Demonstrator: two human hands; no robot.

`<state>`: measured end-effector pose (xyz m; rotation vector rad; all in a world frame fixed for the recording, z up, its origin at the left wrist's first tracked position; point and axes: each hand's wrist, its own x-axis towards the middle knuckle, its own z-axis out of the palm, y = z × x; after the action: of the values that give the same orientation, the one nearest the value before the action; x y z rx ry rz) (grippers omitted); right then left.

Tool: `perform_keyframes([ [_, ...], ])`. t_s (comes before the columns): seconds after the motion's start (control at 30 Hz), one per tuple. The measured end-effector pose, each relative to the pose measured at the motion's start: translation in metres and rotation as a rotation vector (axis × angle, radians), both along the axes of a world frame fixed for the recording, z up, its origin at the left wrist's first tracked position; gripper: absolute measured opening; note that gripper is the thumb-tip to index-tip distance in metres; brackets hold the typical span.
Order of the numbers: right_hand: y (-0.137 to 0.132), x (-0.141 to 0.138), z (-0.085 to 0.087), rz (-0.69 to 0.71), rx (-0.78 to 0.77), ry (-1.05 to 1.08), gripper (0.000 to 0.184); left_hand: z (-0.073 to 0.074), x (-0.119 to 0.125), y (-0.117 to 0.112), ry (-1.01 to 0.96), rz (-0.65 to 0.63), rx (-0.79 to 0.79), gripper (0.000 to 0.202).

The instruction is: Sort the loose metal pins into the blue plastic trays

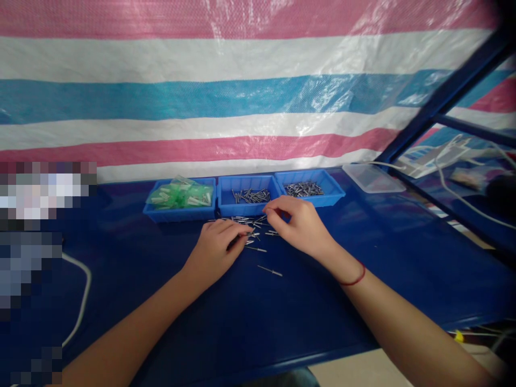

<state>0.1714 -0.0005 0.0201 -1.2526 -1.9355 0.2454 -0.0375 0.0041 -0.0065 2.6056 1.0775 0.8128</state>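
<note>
Blind rivets (275,272) lie loose on the blue tabletop, most of them in a small heap in front of the middle blue bin (237,210). My left hand (220,247) rests over the left side of this heap, thumb and fingertips closed on a rivet (252,233). At the heap's right side, just before the middle bin's front corner, my right hand (300,223) is in a pinch. What its fingertips hold, if anything, is too small to make out. More rivets (253,196) are inside the middle bin.
A left blue bin (181,216) holds green-wrapped bundles (179,194); a right blue bin (332,189) contains more small metal pieces (302,189). Further right are a clear plastic lid (373,178) and a dark metal frame (439,102). A white cable (85,290) runs at left. Striped sheeting (242,97) hangs behind.
</note>
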Motion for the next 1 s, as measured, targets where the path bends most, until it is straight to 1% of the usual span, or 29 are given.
perform_keyframes([
  [0.07, -0.002, -0.002, 0.0, 0.081, -0.023, -0.019, 0.015, -0.001, 0.0, 0.002, -0.049, 0.034, 0.003, 0.014],
  [0.17, -0.004, -0.005, -0.001, 0.202, -0.045, -0.111, 0.013, 0.001, 0.0, 0.003, -0.122, 0.051, -0.017, 0.016],
  [0.27, -0.005, -0.008, -0.003, 0.245, -0.045, -0.186, 0.013, 0.004, 0.002, 0.001, -0.223, 0.058, -0.118, 0.016],
  [0.37, -0.006, -0.01, -0.004, 0.276, -0.045, -0.155, 0.015, 0.005, 0.003, -0.002, -0.321, 0.111, -0.216, 0.019],
  [0.5, -0.007, -0.011, -0.001, 0.3, -0.052, -0.026, 0.014, 0.005, 0.004, -0.003, -0.425, 0.162, -0.311, 0.024],
  [0.63, -0.009, -0.013, 0.0, 0.294, -0.084, 0.045, 0.013, 0.006, 0.004, -0.003, -0.461, 0.177, -0.378, 0.02],
  [0.8, -0.01, -0.013, 0.001, 0.291, -0.106, 0.078, 0.014, 0.005, 0.002, -0.001, -0.469, 0.184, -0.39, 0.019],
  [1.0, -0.01, -0.012, 0.001, 0.3, -0.138, 0.07, 0.014, 0.004, 0.001, -0.002, -0.467, 0.169, -0.365, 0.02],
])
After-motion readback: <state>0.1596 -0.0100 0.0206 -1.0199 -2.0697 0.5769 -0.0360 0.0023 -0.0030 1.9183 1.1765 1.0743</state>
